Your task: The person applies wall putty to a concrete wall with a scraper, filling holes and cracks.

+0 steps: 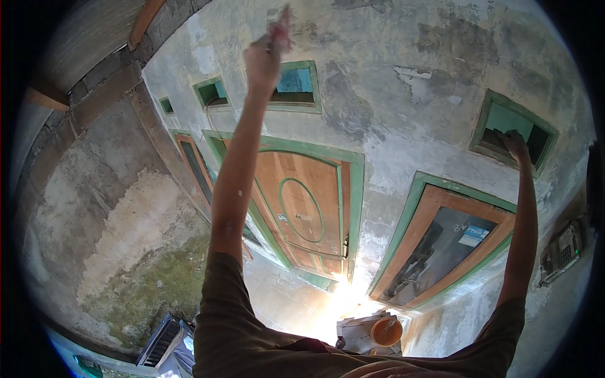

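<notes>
My left hand (263, 60) is raised high against a patchy grey plaster wall (372, 69). Its fingers are closed round a thin reddish tool (281, 31) with a narrow tip, too smeared by motion to tell its exact kind. Behind that wrist is a small green-framed opening (317, 88). Off to the right, my right hand (515, 143) reaches up to another small opening and grips the lower edge of its green frame (547, 135), its fingers hooked over and partly hidden inside.
Below stands a wooden door (302, 195) in a green frame. A glazed wooden window (435, 246) lies right of it. An orange bucket (386, 331) sits beneath me. A meter box (561, 252) is on the right wall. A mossy wall (151, 283) stands left.
</notes>
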Tool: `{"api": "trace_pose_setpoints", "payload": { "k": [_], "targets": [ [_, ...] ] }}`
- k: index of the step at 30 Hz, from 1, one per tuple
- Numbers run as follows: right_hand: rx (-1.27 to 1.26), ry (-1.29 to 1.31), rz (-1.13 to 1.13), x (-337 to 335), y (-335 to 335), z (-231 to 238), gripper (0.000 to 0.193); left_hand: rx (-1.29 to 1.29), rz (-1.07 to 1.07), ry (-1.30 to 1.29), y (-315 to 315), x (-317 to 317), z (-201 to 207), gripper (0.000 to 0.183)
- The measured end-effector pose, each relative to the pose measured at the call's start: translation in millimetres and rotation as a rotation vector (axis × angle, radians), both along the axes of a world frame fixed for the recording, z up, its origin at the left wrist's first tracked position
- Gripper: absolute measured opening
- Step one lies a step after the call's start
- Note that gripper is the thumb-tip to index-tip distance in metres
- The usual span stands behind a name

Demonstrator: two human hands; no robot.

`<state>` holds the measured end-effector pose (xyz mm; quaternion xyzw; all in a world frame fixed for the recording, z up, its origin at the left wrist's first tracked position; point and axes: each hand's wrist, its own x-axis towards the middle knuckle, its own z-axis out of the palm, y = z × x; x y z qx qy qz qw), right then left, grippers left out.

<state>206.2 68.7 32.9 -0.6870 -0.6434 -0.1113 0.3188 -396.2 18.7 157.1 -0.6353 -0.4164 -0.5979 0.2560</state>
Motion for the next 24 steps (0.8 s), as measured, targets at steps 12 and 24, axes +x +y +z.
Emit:
{"api": "trace_pose_setpoints", "payload": {
  "k": [12,24],
  "targets": [
    [-0.138,-0.013,-0.125,-12,-4,7,0.066,0.291,0.575,0.115,114,53,-7,0.033],
    [-0.153,-0.047,-0.151,14,4,-1,0.066,-0.119,0.329,0.325,44,13,-6,0.037]
  ]
}}
